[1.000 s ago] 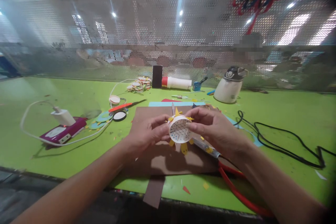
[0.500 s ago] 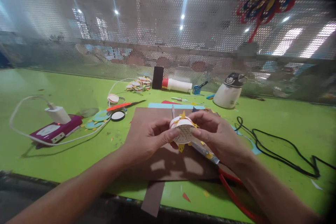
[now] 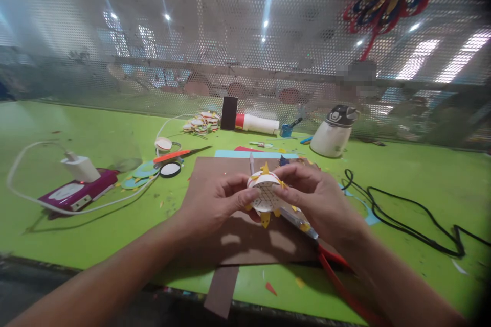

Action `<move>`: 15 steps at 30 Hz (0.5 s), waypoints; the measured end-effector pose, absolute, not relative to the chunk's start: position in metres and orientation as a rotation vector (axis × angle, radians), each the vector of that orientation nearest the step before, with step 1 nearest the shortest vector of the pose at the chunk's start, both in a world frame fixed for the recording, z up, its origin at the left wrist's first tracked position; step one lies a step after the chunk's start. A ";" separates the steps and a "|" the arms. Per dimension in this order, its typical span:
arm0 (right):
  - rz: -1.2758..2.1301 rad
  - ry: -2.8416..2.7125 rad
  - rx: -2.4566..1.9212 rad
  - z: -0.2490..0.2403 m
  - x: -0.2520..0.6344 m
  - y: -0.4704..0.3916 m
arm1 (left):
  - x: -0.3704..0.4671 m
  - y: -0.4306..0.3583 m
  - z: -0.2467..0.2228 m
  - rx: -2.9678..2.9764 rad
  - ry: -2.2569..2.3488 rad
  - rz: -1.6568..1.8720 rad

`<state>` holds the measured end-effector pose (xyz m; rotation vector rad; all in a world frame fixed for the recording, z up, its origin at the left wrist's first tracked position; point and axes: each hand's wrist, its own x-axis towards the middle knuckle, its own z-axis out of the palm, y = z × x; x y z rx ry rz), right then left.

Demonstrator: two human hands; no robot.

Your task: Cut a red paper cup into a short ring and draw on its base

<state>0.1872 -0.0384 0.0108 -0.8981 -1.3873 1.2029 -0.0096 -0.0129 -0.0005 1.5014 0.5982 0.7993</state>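
A small round white paper piece [image 3: 264, 199] with a gridded, dotted face sits at the centre of the frame, held up between your 2 hands. Yellow paper points [image 3: 265, 220] stick out around its edge, so it looks largely assembled; whether anything is left to add, you cannot tell from here. Your left hand [image 3: 215, 196] grips its left side, thumb on the face, fingers curled behind. Your right hand [image 3: 318, 194] pinches the right side the same way; both are bent only as far as the piece's width allows. Below lies a brown board [image 3: 245, 253] on the green desk [image 3: 130, 237]. Beyond, top centre of the desk, is a cluster of similar-looking pieces [image 3: 202, 122]; at centre right stands a white bottle [image 3: 330, 138].
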 end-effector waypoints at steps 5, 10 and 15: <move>1.207 -1.456 -0.883 0.009 0.189 -0.039 | -0.009 -0.012 -0.004 1.546 0.643 0.823; 1.115 -1.470 -0.978 0.005 0.187 -0.041 | -0.006 -0.013 -0.008 1.609 0.696 0.818; 1.100 -1.455 -1.026 0.002 0.186 -0.041 | -0.005 -0.015 -0.007 1.741 0.770 0.784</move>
